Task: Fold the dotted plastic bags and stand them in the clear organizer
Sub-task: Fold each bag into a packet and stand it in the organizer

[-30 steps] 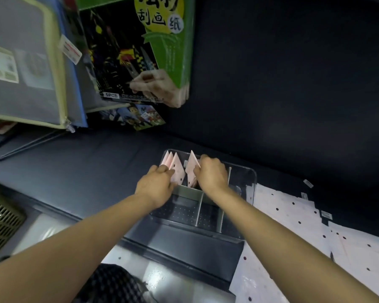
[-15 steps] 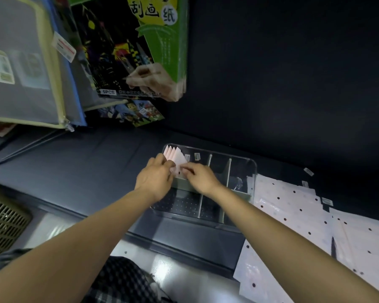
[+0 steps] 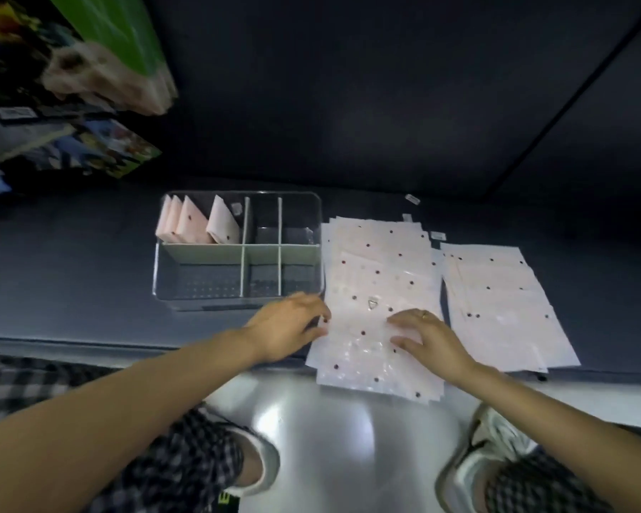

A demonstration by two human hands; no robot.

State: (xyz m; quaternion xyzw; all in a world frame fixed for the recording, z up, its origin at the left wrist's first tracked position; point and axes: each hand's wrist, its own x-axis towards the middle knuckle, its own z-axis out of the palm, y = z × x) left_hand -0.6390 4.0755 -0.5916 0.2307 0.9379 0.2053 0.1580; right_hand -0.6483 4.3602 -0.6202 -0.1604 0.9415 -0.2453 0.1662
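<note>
Both hands have left the organizer (image 3: 237,249); left hand (image 3: 287,329) pinches, right hand (image 3: 424,335) lies flat on flat bags (image 3: 376,275).

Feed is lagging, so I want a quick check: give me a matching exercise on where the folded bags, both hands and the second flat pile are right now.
Things:
1. folded bags
2. left hand
3. right hand
4. far pile of flat bags

Places:
A. right of the near pile, untouched
B. on top of the near pile
C. at the near pile's left edge
D. standing in the organizer's back left compartment

Pairs: 1-D, 2-C, 3-B, 4-A
</note>
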